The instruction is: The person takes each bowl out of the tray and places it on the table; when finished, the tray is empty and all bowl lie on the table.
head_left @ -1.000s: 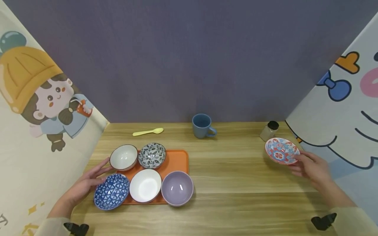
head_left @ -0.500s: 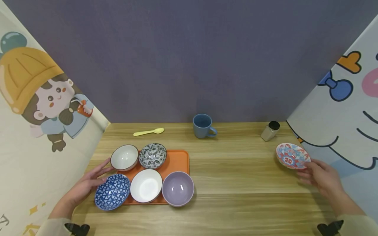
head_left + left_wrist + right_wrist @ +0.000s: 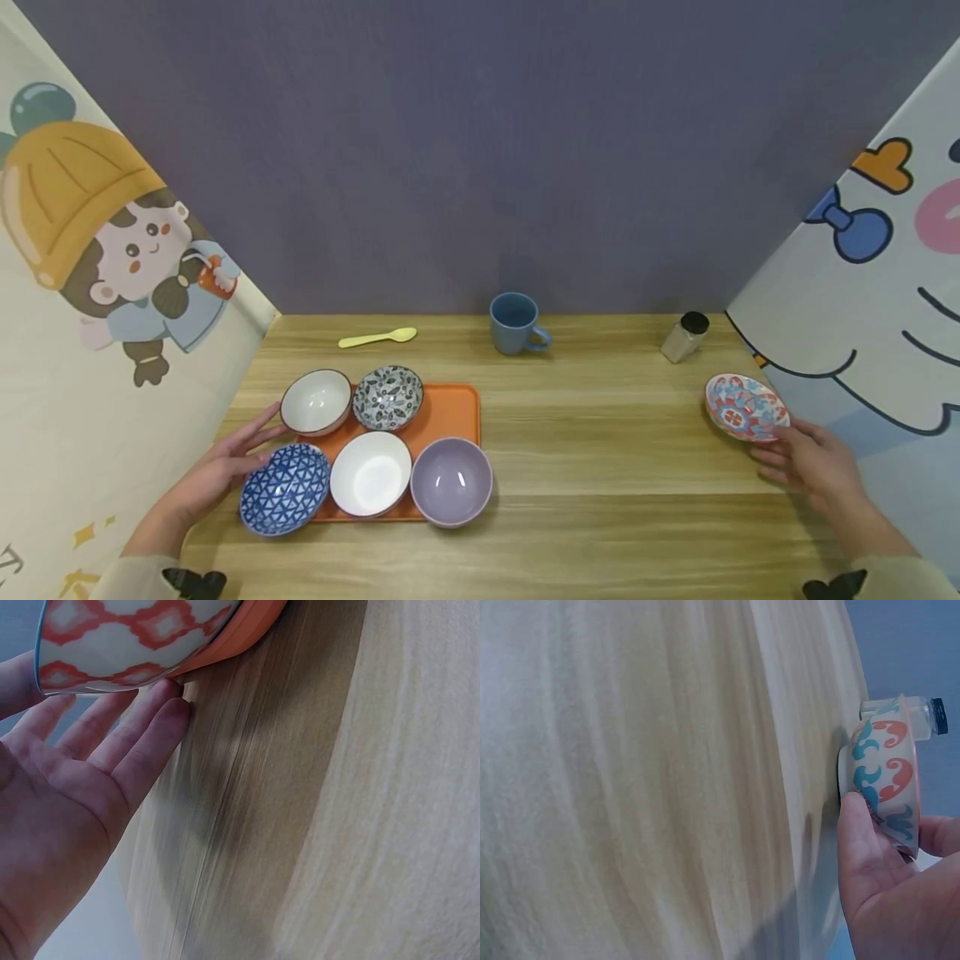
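Observation:
My left hand (image 3: 213, 479) is at the blue triangle-patterned bowl (image 3: 285, 489) on the tray's left side. Its thumb lies over that bowl's rim. Extended fingers reach toward the white dark-rimmed bowl (image 3: 316, 402). In the left wrist view the bowl's outside (image 3: 142, 634) carries a red pattern and hides some fingertips. At the far right, my right hand (image 3: 825, 467) pinches a small red-and-blue patterned bowl (image 3: 746, 407) by its near edge, thumb at the rim and fingers underneath. In the right wrist view this bowl (image 3: 885, 776) is upright, close over the table.
An orange tray (image 3: 452, 408) bears several bowls, including a floral one (image 3: 387, 397), a white one (image 3: 371, 473) and a purple one (image 3: 452, 482). Along the back stand a yellow spoon (image 3: 377, 337), a blue mug (image 3: 513, 323) and a black-capped jar (image 3: 685, 337), before a grey wall (image 3: 487, 167).
My right hand has carried the red-and-blue bowl to the right and nearer to me, away from the jar, slowing over the last half second. The left hand stays in place.

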Tool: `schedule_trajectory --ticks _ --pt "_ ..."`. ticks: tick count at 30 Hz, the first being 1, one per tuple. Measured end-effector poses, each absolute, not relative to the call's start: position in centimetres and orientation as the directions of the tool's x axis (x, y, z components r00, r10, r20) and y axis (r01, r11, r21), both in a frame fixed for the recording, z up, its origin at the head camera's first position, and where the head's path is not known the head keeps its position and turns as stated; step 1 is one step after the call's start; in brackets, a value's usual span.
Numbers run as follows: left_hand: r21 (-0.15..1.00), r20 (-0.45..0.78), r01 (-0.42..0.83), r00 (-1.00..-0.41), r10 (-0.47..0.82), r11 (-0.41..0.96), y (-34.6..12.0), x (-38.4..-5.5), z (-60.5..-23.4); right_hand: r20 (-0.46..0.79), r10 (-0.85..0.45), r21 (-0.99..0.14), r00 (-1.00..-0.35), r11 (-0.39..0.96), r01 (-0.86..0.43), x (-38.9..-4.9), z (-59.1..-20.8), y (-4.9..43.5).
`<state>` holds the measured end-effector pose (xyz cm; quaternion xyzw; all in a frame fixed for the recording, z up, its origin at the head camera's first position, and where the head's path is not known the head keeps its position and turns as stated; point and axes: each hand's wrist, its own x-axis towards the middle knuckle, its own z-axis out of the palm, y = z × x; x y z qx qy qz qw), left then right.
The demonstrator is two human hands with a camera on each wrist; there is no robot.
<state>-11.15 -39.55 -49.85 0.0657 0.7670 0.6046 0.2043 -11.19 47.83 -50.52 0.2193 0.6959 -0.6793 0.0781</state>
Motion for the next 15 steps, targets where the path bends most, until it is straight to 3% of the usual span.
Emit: schedule_trajectory --ticks 15 --pt "0.952 -0.231 -0.138 -0.91 0.344 0.272 -39.44 -11.21 -49.91 -0.403 0.192 -0.912 -0.895 -0.006 0.41 -10.42 -50.87 47.64"
